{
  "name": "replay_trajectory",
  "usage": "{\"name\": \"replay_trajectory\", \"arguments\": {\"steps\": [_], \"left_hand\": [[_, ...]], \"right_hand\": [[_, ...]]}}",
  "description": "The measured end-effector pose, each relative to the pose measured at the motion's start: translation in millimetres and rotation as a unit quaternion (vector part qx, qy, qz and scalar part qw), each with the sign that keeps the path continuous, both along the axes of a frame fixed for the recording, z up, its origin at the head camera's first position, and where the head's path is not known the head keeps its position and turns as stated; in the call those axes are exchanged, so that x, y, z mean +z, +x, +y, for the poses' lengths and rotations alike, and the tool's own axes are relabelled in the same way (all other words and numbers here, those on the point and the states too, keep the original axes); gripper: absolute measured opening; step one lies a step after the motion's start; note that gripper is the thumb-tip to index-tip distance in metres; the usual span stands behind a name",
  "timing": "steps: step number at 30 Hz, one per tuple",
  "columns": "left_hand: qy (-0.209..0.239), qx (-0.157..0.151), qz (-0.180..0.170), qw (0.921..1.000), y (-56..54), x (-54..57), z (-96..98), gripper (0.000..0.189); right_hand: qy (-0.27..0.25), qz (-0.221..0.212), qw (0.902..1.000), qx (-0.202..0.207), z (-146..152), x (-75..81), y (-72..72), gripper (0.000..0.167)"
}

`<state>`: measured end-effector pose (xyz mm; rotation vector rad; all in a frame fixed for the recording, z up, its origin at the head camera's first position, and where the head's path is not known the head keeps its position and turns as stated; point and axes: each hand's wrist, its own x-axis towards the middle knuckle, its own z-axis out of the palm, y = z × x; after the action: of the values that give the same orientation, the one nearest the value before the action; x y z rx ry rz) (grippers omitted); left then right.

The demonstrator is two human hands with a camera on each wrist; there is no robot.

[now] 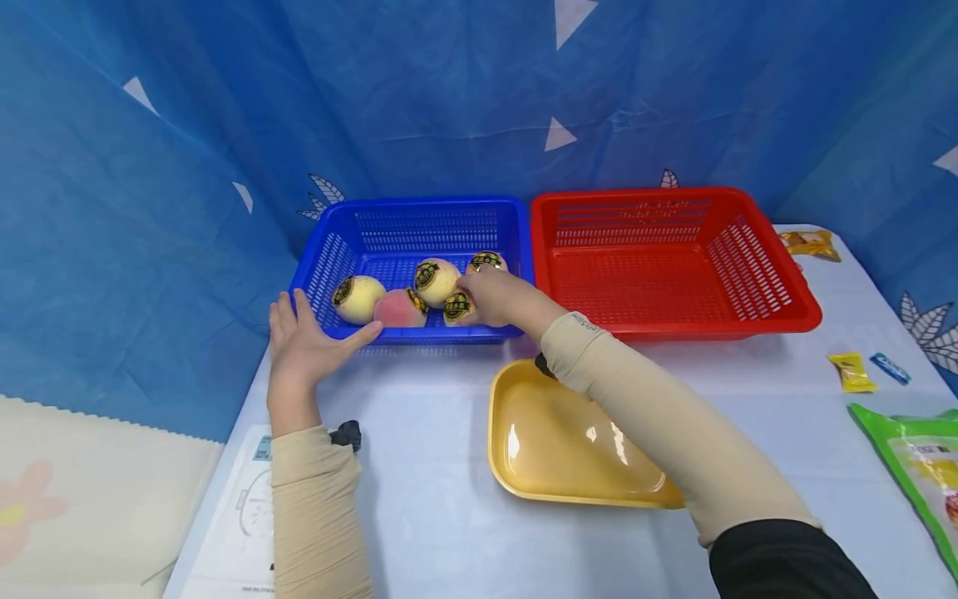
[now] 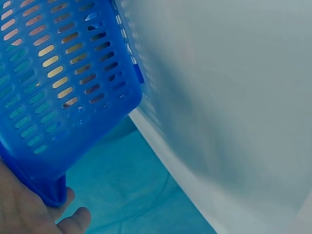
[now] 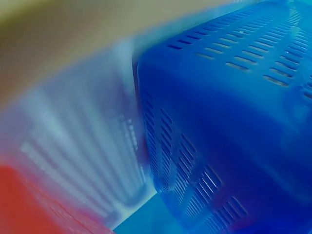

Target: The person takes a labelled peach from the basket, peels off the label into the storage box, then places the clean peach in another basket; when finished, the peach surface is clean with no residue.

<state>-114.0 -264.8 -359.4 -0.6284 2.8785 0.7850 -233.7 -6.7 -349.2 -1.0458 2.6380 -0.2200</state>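
Observation:
In the head view, several round peaches, some pale yellow and one pink, with black-and-gold labels, lie in a blue basket (image 1: pixel 441 335). My right hand (image 1: pixel 494 297) reaches over its front right rim and grips a yellow labelled peach (image 1: pixel 458 308), partly covering it. Another yellow peach (image 1: pixel 487 261) is just behind that hand. At the front left corner, my left hand (image 1: pixel 307 353) rests against the basket with fingers straight and thumb spread along the rim. The left wrist view shows its fingers beside the basket corner. In the right wrist view the hand itself is hidden.
A red basket (image 1: pixel 748 327) stands right of the blue one. A yellow tray (image 1: pixel 569 441) lies in front, partly under my right forearm. Small wrapped sweets (image 1: pixel 851 372) and a green bag (image 1: pixel 909 466) are at right. A printed sheet (image 1: pixel 239 516) lies at left.

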Motion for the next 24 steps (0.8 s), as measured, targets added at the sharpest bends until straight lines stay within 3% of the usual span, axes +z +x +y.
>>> {"name": "replay_trajectory", "arguments": {"steps": [8,12,19,24], "left_hand": [[-0.002,0.000,-0.001,1.0000,-0.2,0.4,0.0,0.143],[0.000,0.000,-0.005,1.0000,-0.1,-0.1,-0.4,0.143],[-0.005,-0.003,-0.005,1.0000,0.0,-1.8,-0.7,0.143],[-0.003,-0.004,-0.005,1.0000,0.2,-2.6,-1.0,0.143]], "right_hand": [[0.000,0.027,0.9995,0.016,0.3,3.9,0.0,0.057],[0.002,0.007,1.0000,0.002,0.3,4.9,0.8,0.057],[0.036,-0.036,0.9981,-0.035,-5.5,0.2,2.2,0.072],[0.024,-0.061,0.9967,-0.047,-7.9,-1.4,2.0,0.070]]}}
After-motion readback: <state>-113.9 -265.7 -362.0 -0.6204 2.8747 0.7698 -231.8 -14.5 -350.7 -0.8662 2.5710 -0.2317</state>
